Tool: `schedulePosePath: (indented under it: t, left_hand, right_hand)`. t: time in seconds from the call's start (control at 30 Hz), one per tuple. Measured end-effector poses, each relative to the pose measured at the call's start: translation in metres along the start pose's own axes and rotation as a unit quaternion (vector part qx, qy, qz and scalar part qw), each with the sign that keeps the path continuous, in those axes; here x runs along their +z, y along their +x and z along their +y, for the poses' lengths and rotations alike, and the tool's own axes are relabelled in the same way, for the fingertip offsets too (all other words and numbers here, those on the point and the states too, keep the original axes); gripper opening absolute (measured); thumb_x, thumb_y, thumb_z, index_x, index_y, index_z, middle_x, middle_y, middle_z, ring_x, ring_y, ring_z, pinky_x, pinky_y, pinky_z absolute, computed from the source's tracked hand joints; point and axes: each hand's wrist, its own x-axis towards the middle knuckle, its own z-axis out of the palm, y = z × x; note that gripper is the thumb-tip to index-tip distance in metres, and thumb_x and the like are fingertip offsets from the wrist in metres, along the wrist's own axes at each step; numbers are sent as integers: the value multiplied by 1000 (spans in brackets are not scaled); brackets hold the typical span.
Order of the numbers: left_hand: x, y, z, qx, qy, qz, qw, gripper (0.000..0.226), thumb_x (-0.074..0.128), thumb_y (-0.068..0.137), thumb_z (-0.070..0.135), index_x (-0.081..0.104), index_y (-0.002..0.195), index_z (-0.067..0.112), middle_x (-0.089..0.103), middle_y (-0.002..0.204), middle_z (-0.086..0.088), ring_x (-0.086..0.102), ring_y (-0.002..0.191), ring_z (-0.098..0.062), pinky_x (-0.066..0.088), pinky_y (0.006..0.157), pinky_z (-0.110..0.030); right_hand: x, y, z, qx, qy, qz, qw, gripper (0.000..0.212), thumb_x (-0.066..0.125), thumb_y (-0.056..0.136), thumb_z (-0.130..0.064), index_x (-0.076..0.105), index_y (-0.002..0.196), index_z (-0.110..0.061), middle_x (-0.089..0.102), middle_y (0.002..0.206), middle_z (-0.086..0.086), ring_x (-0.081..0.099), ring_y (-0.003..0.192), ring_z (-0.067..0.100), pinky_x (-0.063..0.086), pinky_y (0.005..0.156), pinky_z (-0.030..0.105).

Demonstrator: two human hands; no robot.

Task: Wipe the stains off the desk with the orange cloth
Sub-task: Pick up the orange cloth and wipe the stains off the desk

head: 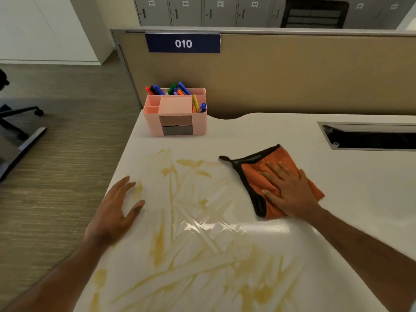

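White and glossy, the worktop (292,131) fills the lower right of the view, backed by a tan partition (292,75) that carries a blue sign (183,43) reading 010, with grey lockers (202,10) behind it. Yellowish stains (191,221) streak across the near left part of the worktop, smeared in crossing lines from close to the pink organiser (175,113) down to the bottom edge of the view. The orange cloth (270,176), edged in black, lies folded to the right of the stains, roughly mid-worktop, with a small black loop sticking out at its far left corner. The right hand (290,192) lies flat on top of the cloth, fingers spread and pressing down rather than gripping it. The left hand (114,212) rests open near the left edge of the worktop, fingers spread wide, holding nothing, its fingertips at the border of the stained patch. The organiser stands at the far left corner, holding coloured markers (171,88) upright in its back compartments. A rectangular cable slot (369,136) is cut into the worktop at far right. Part of a chair base (20,118) shows on the floor at left.
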Motion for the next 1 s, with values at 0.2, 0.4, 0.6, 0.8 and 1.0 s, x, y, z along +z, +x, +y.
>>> schedulePosePath:
  t: [0.2, 0.4, 0.6, 0.8, 1.0]
  left_hand:
    - [1, 2, -1, 7, 2, 5, 1000, 68, 44, 86, 63, 47, 138, 19, 37, 154, 1, 32, 143, -13, 25, 114, -31]
    - [3, -1, -4, 9, -2, 9, 1000, 68, 43, 86, 66, 47, 138, 22, 36, 154, 3, 32, 143, -12, 26, 112, -31]
    - [3, -1, -7, 3, -10, 13, 1000, 69, 42, 86, 68, 45, 139, 25, 34, 155, 6, 31, 143, -11, 27, 111, -32]
    - [4, 0, -7, 2, -13, 15, 1000, 68, 41, 87, 67, 45, 139, 24, 34, 156, 4, 30, 144, -13, 25, 111, -32]
    - [4, -1, -4, 1, -8, 17, 1000, 67, 41, 87, 65, 46, 138, 23, 35, 155, 3, 30, 143, -11, 24, 111, -30]
  right_hand:
    - [-1, 72, -38, 158, 15, 20, 987, 78, 29, 85, -77, 20, 152, -36, 17, 162, 6, 16, 146, 42, 16, 107, 72]
    - [8, 46, -105, -6, -8, 3, 1000, 78, 27, 84, -78, 19, 151, -39, 19, 162, 1, 15, 148, 36, 18, 110, 65]
    - [4, -35, -54, -70, 0, 10, 997, 70, 22, 83, -78, 28, 146, -48, 17, 162, -12, 13, 150, 19, 21, 112, 58]
    - [-1, 33, -59, 93, 14, -12, 995, 86, 24, 76, -87, 12, 150, -45, 6, 164, -1, 5, 150, 32, 16, 111, 69]
    - [4, 76, -122, 37, 46, -41, 997, 93, 10, 70, -91, 7, 150, -45, -2, 165, 3, -3, 149, 39, 1, 109, 73]
